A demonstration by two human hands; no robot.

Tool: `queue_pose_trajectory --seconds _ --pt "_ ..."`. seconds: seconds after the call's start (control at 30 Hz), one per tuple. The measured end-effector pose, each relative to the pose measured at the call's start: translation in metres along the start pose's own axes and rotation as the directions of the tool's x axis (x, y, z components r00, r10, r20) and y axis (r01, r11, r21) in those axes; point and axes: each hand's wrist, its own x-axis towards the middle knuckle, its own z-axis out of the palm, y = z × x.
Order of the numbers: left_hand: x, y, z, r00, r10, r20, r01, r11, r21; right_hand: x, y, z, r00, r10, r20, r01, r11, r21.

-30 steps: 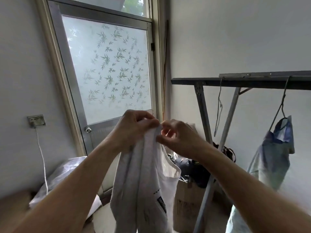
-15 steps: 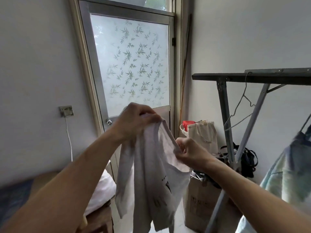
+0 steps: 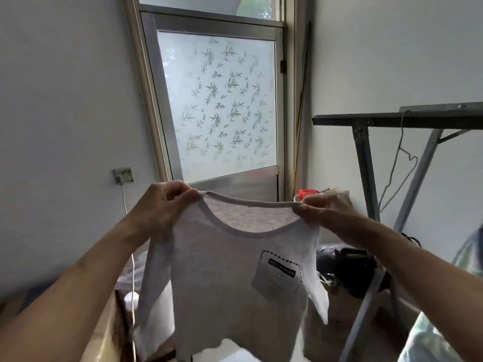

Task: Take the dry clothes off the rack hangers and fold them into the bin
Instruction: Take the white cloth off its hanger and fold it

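A grey pocket T-shirt (image 3: pixel 235 270) hangs spread in mid-air in front of the person, off its hanger but not yet folded. The left hand (image 3: pixel 167 202) and right hand (image 3: pixel 322 207) each pinch one shoulder with curled fingers. Beyond, an empty wire hanger (image 3: pixel 400 163) dangles from the metal rack (image 3: pixel 392 120), where a pale garment (image 3: pixel 467 252) still hangs at the right edge; no bin is visible.

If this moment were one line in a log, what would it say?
step: spreading shirt for folding | left hand: grips shoulder | right hand: grips other shoulder | grey pocket T-shirt: off hanger, held up, front facing | wire hanger: bare on rack
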Motion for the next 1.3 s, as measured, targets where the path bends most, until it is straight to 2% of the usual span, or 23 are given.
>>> queue_pose_trajectory --seconds 0.1,0.2,0.33,0.4,0.5,0.57,0.67,0.77,0.9,1.03,1.3 --pt "-0.004 -0.006 -0.003 0.999 -0.035 0.041 0.037 0.998 -0.058 0.000 -0.003 0.005 0.999 -0.012 0.048 0.006 0.990 0.139" --pt "-0.008 -0.009 -0.003 0.997 -0.053 0.056 0.058 0.993 -0.102 0.000 -0.006 0.003 0.994 -0.016 0.111 0.002 0.992 0.126" --pt "-0.010 -0.008 0.000 0.996 -0.040 0.081 0.049 0.992 -0.114 -0.001 -0.006 -0.009 0.979 0.054 0.199 -0.089 0.982 0.169" --pt "-0.010 -0.008 0.001 0.992 -0.052 0.115 0.066 0.991 -0.119 -0.003 -0.005 -0.013 0.986 0.054 0.158 -0.078 0.986 0.150" --pt "-0.009 -0.012 0.007 0.988 -0.091 0.123 0.104 0.990 -0.099 -0.004 -0.002 -0.008 0.999 0.053 -0.008 -0.051 0.980 0.190" --pt "-0.007 -0.016 0.018 0.986 -0.154 0.061 0.160 0.981 -0.107 -0.004 -0.001 0.001 0.989 0.055 -0.135 -0.027 0.979 0.200" --pt "-0.004 -0.021 0.040 0.962 -0.260 -0.081 0.246 0.957 -0.156 -0.004 -0.002 0.019 0.944 0.019 -0.330 0.003 0.998 0.067" --pt "-0.010 -0.012 0.065 0.958 -0.246 -0.147 0.221 0.960 -0.171 -0.001 -0.002 0.037 0.894 0.039 -0.447 -0.012 0.998 0.062" --pt "-0.021 0.006 0.101 0.967 -0.214 -0.141 0.187 0.965 -0.182 0.006 -0.005 0.055 0.887 0.077 -0.456 -0.039 0.995 0.093" --pt "-0.031 0.023 0.127 0.975 -0.196 -0.105 0.169 0.961 -0.218 0.008 -0.008 0.072 0.916 0.054 -0.398 -0.005 0.992 0.122" --pt "-0.034 0.037 0.137 0.986 -0.165 -0.003 0.158 0.947 -0.278 0.007 -0.009 0.075 0.945 0.041 -0.326 0.022 0.982 0.190"
